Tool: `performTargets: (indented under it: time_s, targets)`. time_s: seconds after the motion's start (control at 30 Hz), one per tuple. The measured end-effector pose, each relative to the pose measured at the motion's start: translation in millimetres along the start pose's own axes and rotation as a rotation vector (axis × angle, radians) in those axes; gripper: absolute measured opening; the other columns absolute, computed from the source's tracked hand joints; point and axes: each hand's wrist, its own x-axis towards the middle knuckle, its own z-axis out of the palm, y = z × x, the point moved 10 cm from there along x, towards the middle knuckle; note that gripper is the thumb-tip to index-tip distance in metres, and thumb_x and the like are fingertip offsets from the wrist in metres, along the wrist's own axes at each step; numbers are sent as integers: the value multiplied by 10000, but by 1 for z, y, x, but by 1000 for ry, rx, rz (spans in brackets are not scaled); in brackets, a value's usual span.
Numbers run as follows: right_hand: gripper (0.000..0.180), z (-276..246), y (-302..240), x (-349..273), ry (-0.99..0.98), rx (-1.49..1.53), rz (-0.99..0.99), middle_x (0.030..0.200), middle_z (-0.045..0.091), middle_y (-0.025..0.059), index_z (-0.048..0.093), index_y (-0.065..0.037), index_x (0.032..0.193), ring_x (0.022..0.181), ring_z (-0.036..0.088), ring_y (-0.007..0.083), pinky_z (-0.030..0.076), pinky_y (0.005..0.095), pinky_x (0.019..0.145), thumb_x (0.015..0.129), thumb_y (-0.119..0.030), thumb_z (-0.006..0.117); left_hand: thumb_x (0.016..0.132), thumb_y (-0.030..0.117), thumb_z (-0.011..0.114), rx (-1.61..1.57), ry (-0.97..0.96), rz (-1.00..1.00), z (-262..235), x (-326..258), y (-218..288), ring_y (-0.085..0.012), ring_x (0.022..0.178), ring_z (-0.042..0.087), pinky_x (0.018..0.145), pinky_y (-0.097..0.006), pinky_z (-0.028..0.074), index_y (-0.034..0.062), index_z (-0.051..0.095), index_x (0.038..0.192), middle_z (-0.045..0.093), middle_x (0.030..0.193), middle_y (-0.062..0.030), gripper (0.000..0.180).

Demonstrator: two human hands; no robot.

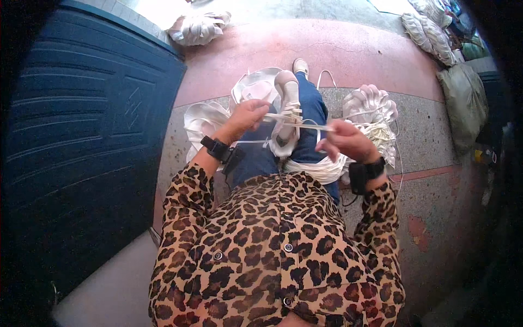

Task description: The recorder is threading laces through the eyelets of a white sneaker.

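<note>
A white shoe [289, 101] lies across my lap between my hands, its toe pointing away from me. White shoelace [313, 126] runs from its eyelets out to both sides. At the left, my left hand [248, 116] is closed, pinching one length of the lace. My right hand [348, 140] pinches the other length at the right, a little blurred, and the lace is stretched nearly straight. A thick bundle of white laces [316, 170] rests over my right thigh, below the shoe.
White shoe pieces [204, 122] are piled by my left leg. Another stacked bundle [371, 103] sits right, beside loose laces [381, 135]. Farther off are a white bundle [199, 28] and a pale sack [463, 103]. A dark blue door [81, 120] stands close at left.
</note>
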Motion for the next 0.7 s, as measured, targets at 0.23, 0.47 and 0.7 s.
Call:
performTargets:
  time_s: [0.23, 0.47, 0.7]
  targets:
    - [115, 48, -75, -53, -319, 133, -498, 709, 698, 99, 623, -11, 987, 616, 702, 251, 358, 513, 1107, 971, -18, 509, 1000, 231, 594, 110, -63, 39, 33, 3, -2, -67, 623, 586, 507, -210, 440, 11, 584, 1265, 639, 920, -17, 345]
    - [99, 87, -112, -63, -675, -10, -597, 790, 726, 140, 596, -45, 1028, 718, 725, 276, 257, 539, 1139, 974, -34, 513, 991, 222, 602, 224, -40, 83, 37, 1, 4, -93, 704, 632, 573, -246, 495, 8, 603, 1254, 669, 982, -48, 339]
    - [96, 111, -119, -32, -565, -10, -530, 764, 710, 154, 597, -38, 1034, 705, 720, 266, 290, 512, 1116, 986, -58, 516, 959, 207, 644, 565, 131, 486, 42, 5, 63, -136, 857, 645, 761, -270, 519, 5, 692, 1140, 713, 963, -72, 275]
